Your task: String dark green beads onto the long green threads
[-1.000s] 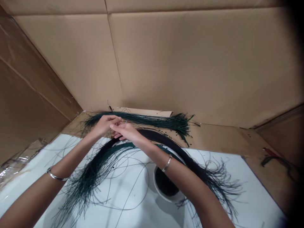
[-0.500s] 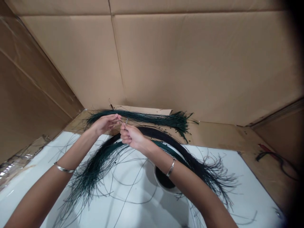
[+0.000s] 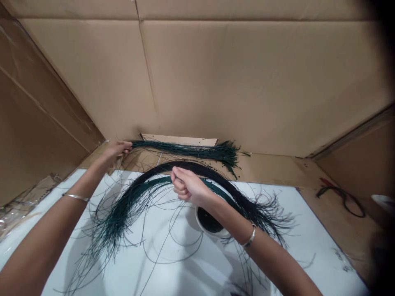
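Note:
My left hand [image 3: 119, 149] is at the left end of a straight bundle of dark green strands [image 3: 182, 150], its fingers closed on the strand ends. Nearer to me, my right hand [image 3: 187, 184] is closed in a pinch above the white table. Thin dark strands loop beneath it, and one seems to run up into its fingers, though the tip of the pinch is hard to make out. Behind and beneath my right hand lie an arched black bundle [image 3: 230, 176] and an arched green bundle [image 3: 148, 187], both with frayed, spread ends.
A white round container [image 3: 197, 222] with a dark inside stands partly under my right forearm. Cardboard walls [image 3: 216, 82] surround the white table [image 3: 173, 271]. A dark loop of cord [image 3: 354, 203] lies at the right, and clear plastic [image 3: 12, 218] at the left.
My hands were together over the bundles with a thin strand between them. Now the left has moved left to the green bundle's end, while the right has shifted slightly right and nearer to me.

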Motion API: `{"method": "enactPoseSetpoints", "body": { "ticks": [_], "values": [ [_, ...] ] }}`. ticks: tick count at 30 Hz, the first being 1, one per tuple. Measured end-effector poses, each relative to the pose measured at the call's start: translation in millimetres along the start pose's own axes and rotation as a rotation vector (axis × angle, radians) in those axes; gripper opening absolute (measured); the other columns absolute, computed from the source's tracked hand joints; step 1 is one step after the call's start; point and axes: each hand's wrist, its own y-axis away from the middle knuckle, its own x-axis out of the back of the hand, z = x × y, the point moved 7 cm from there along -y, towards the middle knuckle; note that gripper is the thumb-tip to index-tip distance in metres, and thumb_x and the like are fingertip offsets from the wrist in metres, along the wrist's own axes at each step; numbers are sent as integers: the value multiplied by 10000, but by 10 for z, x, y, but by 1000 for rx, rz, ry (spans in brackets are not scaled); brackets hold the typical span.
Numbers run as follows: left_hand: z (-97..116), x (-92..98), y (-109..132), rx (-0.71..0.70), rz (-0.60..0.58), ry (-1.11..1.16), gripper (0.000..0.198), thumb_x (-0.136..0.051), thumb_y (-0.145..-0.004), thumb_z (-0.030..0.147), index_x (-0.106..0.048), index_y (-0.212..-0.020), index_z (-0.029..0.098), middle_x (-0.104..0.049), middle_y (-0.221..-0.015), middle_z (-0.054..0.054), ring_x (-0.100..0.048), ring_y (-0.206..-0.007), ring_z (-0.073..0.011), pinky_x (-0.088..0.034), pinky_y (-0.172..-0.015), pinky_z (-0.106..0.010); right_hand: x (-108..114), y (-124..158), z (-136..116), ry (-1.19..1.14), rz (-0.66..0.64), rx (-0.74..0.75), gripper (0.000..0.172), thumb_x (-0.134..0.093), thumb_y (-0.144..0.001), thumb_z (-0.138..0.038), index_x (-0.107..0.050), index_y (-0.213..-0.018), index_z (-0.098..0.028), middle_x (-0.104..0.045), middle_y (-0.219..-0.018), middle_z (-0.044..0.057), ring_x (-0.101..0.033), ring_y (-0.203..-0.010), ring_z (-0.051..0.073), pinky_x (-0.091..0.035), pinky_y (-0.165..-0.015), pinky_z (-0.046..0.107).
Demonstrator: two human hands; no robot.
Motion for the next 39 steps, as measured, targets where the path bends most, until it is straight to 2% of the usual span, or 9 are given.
{"method": "enactPoseSetpoints", "body": {
  "ticks": [4, 8, 10, 13, 18, 24, 29, 33, 39],
  "values": [
    [478, -123, 450, -365, 14, -254, 376, -643, -993, 376, -617, -1309, 174, -626, -1340, -123, -648, -1152, -263, -570, -976, -487, 34, 160, -84, 60, 20, 64, 414, -626, -955, -540, -488, -739, -214, -242, -451, -148, -82, -421, 48, -111, -372, 137],
    [707, -747, 1242, -693, -340, -469, 323, -787, -822, 536, -793, -983, 256, -755, -1106, -57, -654, -1107, -279, -489, -1042, -415, 65, 282, -179, 100, 42, 112, 423, -618, -944, -566, -488, -742, -217, -216, -462, -151, -69, -429, 51, -106, -375, 146],
    [740, -972, 1542, -805, -451, -539, 320, -788, -823, 514, -798, -1054, 293, -760, -1164, -50, -632, -1148, -286, -444, -1060, -410, 68, 331, -212, 123, 34, 118, 412, -607, -948, -559, -500, -749, -215, -216, -467, -150, -63, -432, 52, -106, -376, 151],
    [768, -1132, 1693, -884, -513, -594, 288, -649, -941, 476, -768, -1119, 282, -771, -1131, -61, -648, -1090, -263, -442, -998, -387, 48, 383, -222, 167, 0, 109, 388, -593, -955, -529, -524, -751, -207, -247, -469, -145, -71, -423, 49, -116, -372, 159],
    [833, -1169, 1577, -875, -583, -658, 281, -598, -947, 476, -772, -866, 270, -761, -828, -26, -657, -815, -213, -472, -822, -323, -1, 407, -196, 262, -46, 113, 374, -563, -956, -509, -564, -748, -198, -309, -468, -126, -143, -400, 52, -161, -364, 165],
    [832, -813, 1235, -743, -516, -741, 358, -628, -839, 592, -776, -793, 270, -756, -807, -52, -659, -743, -226, -491, -706, -304, 146, 397, -231, 460, 139, 235, 306, -606, -948, -407, -612, -725, -198, -527, -593, -43, -470, -492, 98, -393, -437, 195],
    [708, -86, 765, -609, -313, -820, 504, -635, -737, 721, -768, -801, 239, -780, -851, -70, -664, -770, -223, -502, -735, -303, 367, 519, -233, 550, 255, 309, 331, -629, -946, -338, -625, -651, -188, -612, -674, -7, -569, -644, 119, -474, -633, 226],
    [503, 474, 514, -459, -170, -913, 654, -582, -720, 840, -766, -863, 229, -810, -937, -58, -706, -841, -253, -520, -809, -326, 493, 695, -231, 534, 228, 271, 396, -626, -936, -465, -623, -662, -179, -669, -679, 19, -606, -611, 123, -498, -643, 250],
    [203, 796, 346, -261, -45, -1137, 311, -650, -977, 438, -705, -1039, 139, -729, -1016, -57, -697, -905, -210, -580, -846, -388, 603, 1103, -455, 472, 232, 196, 377, -619, -948, -480, -613, -722, -178, -632, -543, -19, -489, -415, 70, -359, -436, 183]
  ]
}}
